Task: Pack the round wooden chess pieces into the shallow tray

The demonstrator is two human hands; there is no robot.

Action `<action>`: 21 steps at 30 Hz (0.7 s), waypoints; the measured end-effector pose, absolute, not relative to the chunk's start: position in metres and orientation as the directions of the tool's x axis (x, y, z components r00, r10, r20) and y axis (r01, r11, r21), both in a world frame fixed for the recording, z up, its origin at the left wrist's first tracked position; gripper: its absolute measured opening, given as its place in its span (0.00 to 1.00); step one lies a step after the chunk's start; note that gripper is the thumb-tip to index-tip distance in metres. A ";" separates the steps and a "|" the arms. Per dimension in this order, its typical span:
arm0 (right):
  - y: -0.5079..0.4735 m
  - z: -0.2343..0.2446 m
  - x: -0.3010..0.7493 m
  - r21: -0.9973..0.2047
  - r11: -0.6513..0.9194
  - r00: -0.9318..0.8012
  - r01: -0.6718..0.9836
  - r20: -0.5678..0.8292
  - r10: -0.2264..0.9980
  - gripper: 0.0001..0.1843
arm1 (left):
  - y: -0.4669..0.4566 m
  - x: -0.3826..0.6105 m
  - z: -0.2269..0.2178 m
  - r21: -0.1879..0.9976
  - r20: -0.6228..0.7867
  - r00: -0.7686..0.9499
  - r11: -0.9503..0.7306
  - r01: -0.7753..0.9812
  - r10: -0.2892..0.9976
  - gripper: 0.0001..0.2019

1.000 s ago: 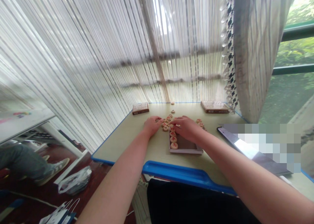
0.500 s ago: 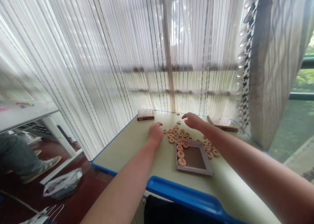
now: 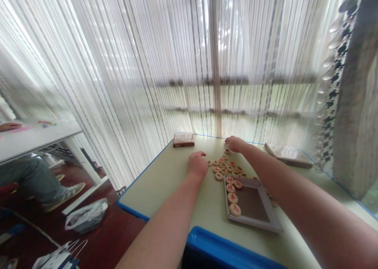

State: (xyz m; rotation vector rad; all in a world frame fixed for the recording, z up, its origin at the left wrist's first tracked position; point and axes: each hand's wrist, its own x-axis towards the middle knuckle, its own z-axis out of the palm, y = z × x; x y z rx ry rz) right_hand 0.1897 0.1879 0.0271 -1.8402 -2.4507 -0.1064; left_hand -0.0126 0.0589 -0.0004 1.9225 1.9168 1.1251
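Beside the left edge of a loose cluster of round wooden Chinese chess pieces [image 3: 223, 170], my left hand [image 3: 197, 165] rests low over the table, fingers loosely bent and apart, with nothing visible in them. My right hand [image 3: 235, 144] reaches to the far side, its fingertips closed down on a chess piece that they mostly cover. Another piece [image 3: 227, 151] lies just below those fingertips. Nearer me sits a shallow open box [image 3: 253, 222]; red-marked pieces [image 3: 232, 198] form a column along its left wall, with one more beside the top. My right forearm hides some pieces right of the box.
A small flat box [image 3: 183, 139] lies at the table's far left, and a larger flat box [image 3: 288, 155] at the far right. The table [image 3: 159, 174] has a blue edge. Striped curtains hang behind. At left, another person sits by a white table [image 3: 38, 137]; bags lie on the floor.
My right hand has lowered onto the farthest chess piece, its fingers closing there. My left hand stays beside the cluster. The view has turned slightly left.
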 end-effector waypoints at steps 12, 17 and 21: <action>0.108 0.044 0.221 0.057 0.290 -0.292 0.955 0.027 0.956 0.16 | 0.060 -0.013 0.000 0.619 0.329 -0.121 -0.117 0.776 0.936 0.14; 0.058 0.059 0.221 -0.111 0.240 -0.214 0.964 0.207 0.955 0.14 | 0.058 -0.013 0.002 0.597 0.329 -0.117 -0.110 0.795 0.937 0.12; -0.003 0.066 0.208 -0.366 0.360 -0.240 0.858 0.333 0.912 0.15 | 0.054 -0.011 0.006 0.574 0.333 -0.100 -0.117 0.811 0.938 0.11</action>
